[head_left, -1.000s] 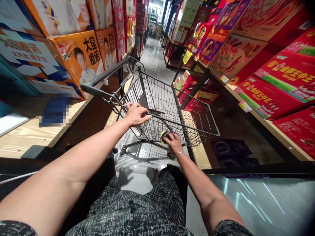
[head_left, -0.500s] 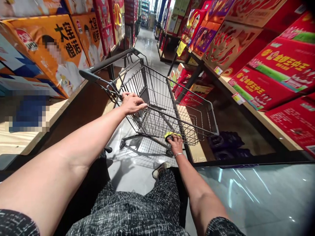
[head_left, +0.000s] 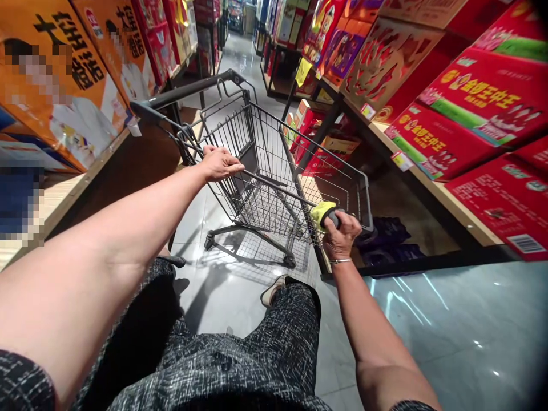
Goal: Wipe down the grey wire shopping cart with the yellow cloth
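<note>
A grey wire shopping cart [head_left: 265, 171] stands sideways in front of me, its handle [head_left: 188, 91] at the upper left. My left hand [head_left: 220, 164] is closed on the cart's near top rail, by the handle end. Farther right, my right hand [head_left: 340, 231] grips a yellow and dark grey cloth [head_left: 323, 215] against the near side of the basket, close to its front end. The cloth looks bunched up, and part of it is hidden behind my fingers. No goods show inside the basket.
Shelves with orange packs [head_left: 98, 68] rise on the left. On the right, red boxes [head_left: 471, 108] are stacked on a wooden shelf [head_left: 454, 214], with purple packs [head_left: 387, 231] below. The tiled aisle [head_left: 240, 57] runs away behind the cart. My shoe [head_left: 273, 290] is near the wheels.
My right hand has moved right and up with the cloth, from low on the basket's side towards its front end. My left hand stays on the rail. The view has shifted slightly.
</note>
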A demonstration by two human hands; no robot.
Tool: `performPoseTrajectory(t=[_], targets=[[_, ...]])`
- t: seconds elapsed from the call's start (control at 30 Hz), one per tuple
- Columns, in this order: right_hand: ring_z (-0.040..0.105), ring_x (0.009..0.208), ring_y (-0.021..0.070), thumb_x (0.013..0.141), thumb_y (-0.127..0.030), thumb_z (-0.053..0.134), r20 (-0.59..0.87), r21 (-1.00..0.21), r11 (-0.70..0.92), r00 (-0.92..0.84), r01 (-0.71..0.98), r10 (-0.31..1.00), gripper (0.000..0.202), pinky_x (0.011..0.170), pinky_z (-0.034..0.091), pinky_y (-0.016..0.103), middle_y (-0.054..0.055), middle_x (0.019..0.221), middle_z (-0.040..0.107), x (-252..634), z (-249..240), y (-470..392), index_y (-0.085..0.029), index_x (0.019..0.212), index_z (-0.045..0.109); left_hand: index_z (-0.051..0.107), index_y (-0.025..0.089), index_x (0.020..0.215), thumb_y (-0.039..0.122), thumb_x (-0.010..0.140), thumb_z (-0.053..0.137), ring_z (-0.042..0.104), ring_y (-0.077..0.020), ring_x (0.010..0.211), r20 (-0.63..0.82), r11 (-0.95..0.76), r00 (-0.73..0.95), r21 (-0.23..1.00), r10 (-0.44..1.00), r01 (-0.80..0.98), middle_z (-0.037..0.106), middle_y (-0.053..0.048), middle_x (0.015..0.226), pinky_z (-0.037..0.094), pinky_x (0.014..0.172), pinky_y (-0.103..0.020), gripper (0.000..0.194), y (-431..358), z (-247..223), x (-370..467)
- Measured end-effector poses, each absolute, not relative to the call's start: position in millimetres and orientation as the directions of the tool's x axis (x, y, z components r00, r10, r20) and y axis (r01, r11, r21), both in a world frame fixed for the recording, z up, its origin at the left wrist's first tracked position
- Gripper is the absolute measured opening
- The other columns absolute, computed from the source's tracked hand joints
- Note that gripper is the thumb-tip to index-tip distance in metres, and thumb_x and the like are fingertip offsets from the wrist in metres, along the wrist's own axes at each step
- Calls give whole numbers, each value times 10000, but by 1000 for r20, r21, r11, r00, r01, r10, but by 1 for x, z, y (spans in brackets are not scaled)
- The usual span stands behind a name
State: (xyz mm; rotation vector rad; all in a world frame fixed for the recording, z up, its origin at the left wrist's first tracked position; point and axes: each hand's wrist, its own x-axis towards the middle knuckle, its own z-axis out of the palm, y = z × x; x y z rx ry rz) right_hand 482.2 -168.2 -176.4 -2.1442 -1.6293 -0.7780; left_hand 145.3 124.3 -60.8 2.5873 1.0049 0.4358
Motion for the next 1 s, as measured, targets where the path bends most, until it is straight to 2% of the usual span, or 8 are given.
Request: performPoseTrajectory(t=[0.23,0.33,0.43,0.6,0.7,0.83,0.93,1.0], targets=[[428,1142,291,782,-79,539,288,23,-217,201,976,936,454,948,403,451,70,1282,573,467,-230,-187,-359,1083,731,752,258,876,494,925,576,474,-241,1114,182,-684,682,415,708,600,711,7,956,155,1069,-478,299,138,-69,156],[417,1200,303,803,-109,519,418,10,-190,169,982,893,434,1002,378,467,77,1301,544,465,-203,-185,-340,1113,716,751,271,895,518,906,560,468,-252,1129,216,-689,673,423,707,588,718,-3,980,158,1068,-466,313,139,-75,157],[399,1231,338,804,-156,517,570,-36,-322,284,946,771,420,1020,348,518,116,1317,499,472,-160,-174,-287,1170,676,755,281,933,531,910,537,469,-261,1146,253,-695,661,424,706,580,724,-11,1017,157,1073,-470,333,135,-79,155],[467,1086,309,810,-239,552,437,-91,-410,407,907,803,436,937,398,467,142,1281,506,465,-124,-140,-211,1242,600,746,289,983,502,957,514,446,-262,1212,281,-720,667,365,690,591,715,-1,1098,144,1107,-504,316,125,-78,149],[451,1080,293,799,-193,563,370,-41,-304,297,952,880,487,892,412,410,130,1316,482,436,-122,-107,-226,1284,578,739,260,1019,483,970,547,330,-291,1339,296,-693,627,337,720,637,636,-11,1304,76,1154,-549,299,115,-75,150],[411,1094,292,782,-128,565,447,-73,-125,144,989,883,553,886,416,433,108,1389,442,380,-122,-52,-275,1315,565,727,282,1119,404,976,527,174,-364,1468,283,-618,551,298,785,727,496,-36,1475,-18,1183,-617,275,88,-75,162],[405,1106,295,811,-118,552,474,-92,-10,53,996,879,555,886,423,450,101,1441,418,352,-119,-22,-299,1336,555,535,323,1432,309,906,596,95,-394,1519,202,-625,592,231,780,745,372,-64,1578,-3,1182,-664,530,67,-81,170],[424,1106,285,847,-117,526,443,-58,21,7,998,896,534,893,429,426,96,1456,416,353,-116,-19,-296,1349,552,436,323,1508,287,860,637,-12,-398,1540,179,-642,617,190,766,743,248,-63,1648,1,1186,-669,680,62,-84,171]])
